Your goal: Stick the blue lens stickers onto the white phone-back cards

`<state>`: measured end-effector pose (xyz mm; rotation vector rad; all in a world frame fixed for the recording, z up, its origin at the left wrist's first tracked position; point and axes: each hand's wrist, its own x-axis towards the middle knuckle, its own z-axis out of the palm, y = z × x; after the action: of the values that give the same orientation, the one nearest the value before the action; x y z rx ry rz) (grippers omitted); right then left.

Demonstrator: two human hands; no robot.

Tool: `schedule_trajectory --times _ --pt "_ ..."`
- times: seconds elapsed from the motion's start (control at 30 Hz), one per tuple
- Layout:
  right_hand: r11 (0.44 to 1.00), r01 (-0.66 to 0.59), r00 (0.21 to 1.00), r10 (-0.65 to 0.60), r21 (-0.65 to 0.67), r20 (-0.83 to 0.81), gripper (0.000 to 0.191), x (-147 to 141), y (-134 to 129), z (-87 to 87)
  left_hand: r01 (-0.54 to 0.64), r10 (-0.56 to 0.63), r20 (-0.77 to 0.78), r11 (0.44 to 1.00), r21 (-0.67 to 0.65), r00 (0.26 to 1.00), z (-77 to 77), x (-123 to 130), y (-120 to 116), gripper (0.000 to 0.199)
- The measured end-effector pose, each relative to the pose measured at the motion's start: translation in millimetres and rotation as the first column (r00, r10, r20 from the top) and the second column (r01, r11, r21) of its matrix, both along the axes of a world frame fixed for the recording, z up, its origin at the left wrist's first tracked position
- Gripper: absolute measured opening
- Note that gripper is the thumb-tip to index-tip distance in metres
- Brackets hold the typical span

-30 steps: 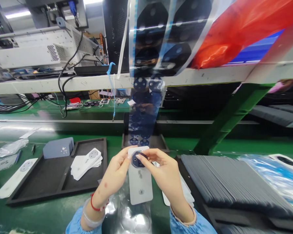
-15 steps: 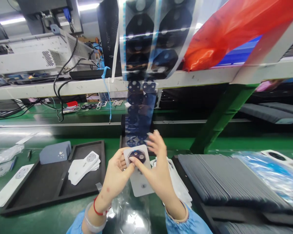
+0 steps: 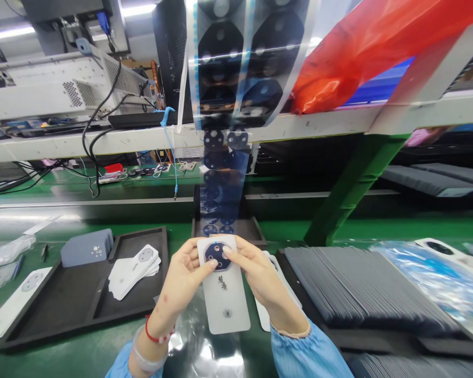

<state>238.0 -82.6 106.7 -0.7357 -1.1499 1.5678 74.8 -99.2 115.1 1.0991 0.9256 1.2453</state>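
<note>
The left hand (image 3: 187, 270) and right hand (image 3: 260, 268), fingers curled in, pinch a white panel (image 3: 225, 299) between them above the table (image 3: 142, 344); its small dark characters are unreadable. A black tray (image 3: 73, 294) holds white panels (image 3: 132, 273).

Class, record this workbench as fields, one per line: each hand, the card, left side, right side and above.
left hand: holds white card by left edge
right hand: holds it too, thumb on dark patch
card: dark patch near top, markings below
left side: black tray with white cards and grey cards
right side: row of grey sheets
above: film strip, red plastic
</note>
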Motion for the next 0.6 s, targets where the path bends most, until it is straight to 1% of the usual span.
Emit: schedule_trajectory --times 0.1,0.17,0.23,0.3,0.33,0.4,0.47,0.5,0.53,0.57,0.6 --pt "0.994 -0.107 0.994 0.106 0.018 0.032 0.051 6 -3 5.7 0.002 -0.002 0.051 1.0 -0.007 0.999 4.1 -3 0 0.048" --pt "0.987 -0.148 0.988 0.144 0.062 0.06 0.06 7 -4 6.1 -0.013 0.014 0.067 1.0 -0.002 0.998 5.2 -5 0 0.047" --pt "0.986 -0.106 0.991 0.094 0.132 0.096 0.059 3 -5 2.4 -0.029 0.028 0.068 0.999 0.016 0.997 4.0 -5 0 0.044" --pt "0.983 -0.009 0.991 -0.016 0.183 0.136 0.047 -3 -4 -3.8 -0.036 0.034 0.05 0.998 0.05 0.998 0.8 -4 0 0.039" --pt "0.981 0.038 0.985 -0.069 0.192 0.158 0.042 -7 -3 -7.2 -0.036 0.034 0.031 0.997 0.068 0.999 -1.0 -2 0 0.036" --pt "0.977 0.095 0.971 -0.133 0.19 0.199 0.037 -14 -1 -12.5 -0.022 0.025 -0.024 0.995 0.102 0.999 -3.2 0 -1 0.033" --pt "0.975 0.127 0.961 -0.167 0.182 0.222 0.037 -17 2 -15.5 0.024 -0.009 -0.111 0.991 0.133 0.994 -2.7 -4 1 0.036" --pt "0.974 0.138 0.958 -0.177 0.178 0.226 0.038 -16 4 -16.4 0.059 -0.03 -0.183 0.987 0.152 0.983 -1.8 -9 3 0.039" --pt "0.974 0.148 0.956 -0.186 0.171 0.228 0.04 -12 8 -17.6 0.098 -0.046 -0.289 0.981 0.168 0.956 -1.1 -19 6 0.042" --pt "0.974 0.159 0.952 -0.195 0.162 0.237 0.042 -6 13 -19.4 0.131 -0.047 -0.424 0.976 0.172 0.905 -1.1 -31 11 0.045" --pt "0.973 0.173 0.941 -0.21 0.155 0.265 0.043 3 18 -22.5 0.157 -0.036 -0.581 0.975 0.159 0.813 -2.6 -48 17 0.047"
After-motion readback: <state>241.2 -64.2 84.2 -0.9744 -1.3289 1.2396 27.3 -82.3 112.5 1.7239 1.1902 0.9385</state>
